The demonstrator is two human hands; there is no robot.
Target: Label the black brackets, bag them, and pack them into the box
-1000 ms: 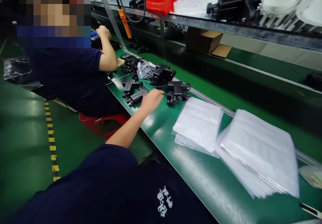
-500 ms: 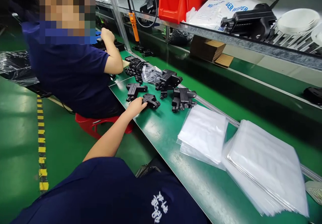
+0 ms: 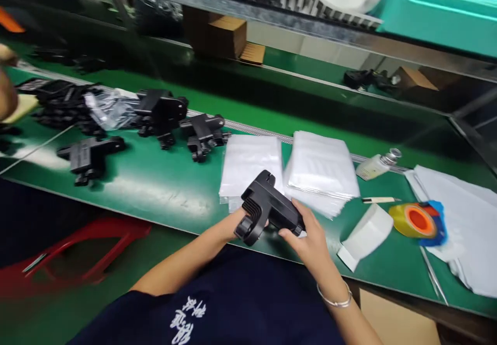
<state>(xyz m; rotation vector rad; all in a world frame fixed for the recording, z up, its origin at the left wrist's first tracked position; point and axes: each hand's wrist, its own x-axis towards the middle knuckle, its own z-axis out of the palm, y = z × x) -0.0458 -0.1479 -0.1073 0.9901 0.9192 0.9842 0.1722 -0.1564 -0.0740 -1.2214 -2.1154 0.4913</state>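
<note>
A black plastic clamp-type bracket [image 3: 272,203] is held up in front of my body, above the bench's front edge. My left hand [image 3: 236,222] supports its left end from behind and below, most of its fingers hidden by the part. At the other end, my right hand [image 3: 311,237] grips with thumb and fingers around the body. Directly behind lie two stacks of clear plastic bags: a smaller one [image 3: 252,161] and a thicker one [image 3: 324,166]. Similar black brackets rest to the left, one alone [image 3: 91,156] and another [image 3: 204,133] near the bags.
On the right are a white label roll [image 3: 368,234], tape rolls [image 3: 417,220], tweezers [image 3: 434,275], a small bottle [image 3: 378,164] and white sheets [image 3: 466,221]. A metal shelf [image 3: 248,11] overhangs the bench [image 3: 166,195]. A red stool [image 3: 77,252] and a co-worker are at left.
My left hand has brought a bracket from the left of the bench to in front of me. My right hand has come into view on it. The view has swung right.
</note>
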